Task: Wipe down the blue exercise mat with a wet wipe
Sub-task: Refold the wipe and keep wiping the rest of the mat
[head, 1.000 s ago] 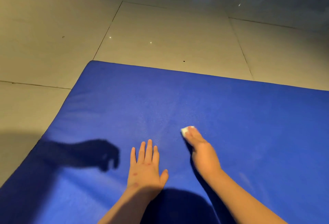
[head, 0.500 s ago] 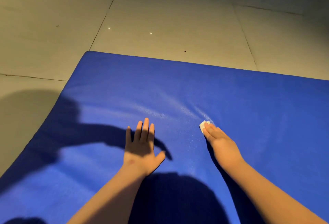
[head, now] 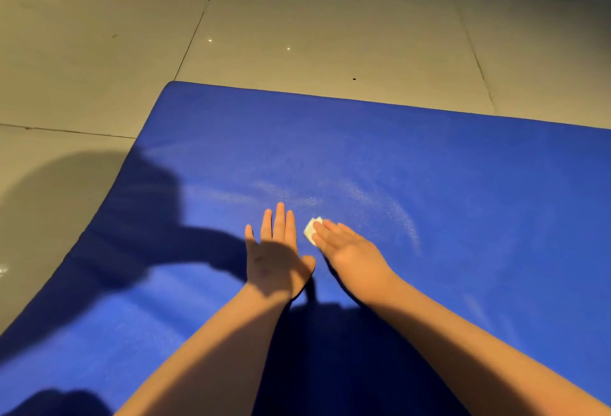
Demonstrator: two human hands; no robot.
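The blue mat (head: 429, 167) looks finely textured, faintly sheened vinyl; the floor tiles (head: 330, 18) are glossy.

Indoors: glossy tiled floor (head: 330, 18) beneath blue mat (head: 429, 167).

The floor (head: 324, 15) is made of big pale tiles (head: 82, 51) with thin dark lines between them. A blue mat (head: 446, 177) lies flat on it. A tiny dark spot (head: 354, 79) sits on a tile near the mat's far edge.

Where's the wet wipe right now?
Head view: the wet wipe lies on the blue mat, under the right hand, just right of the left hand.
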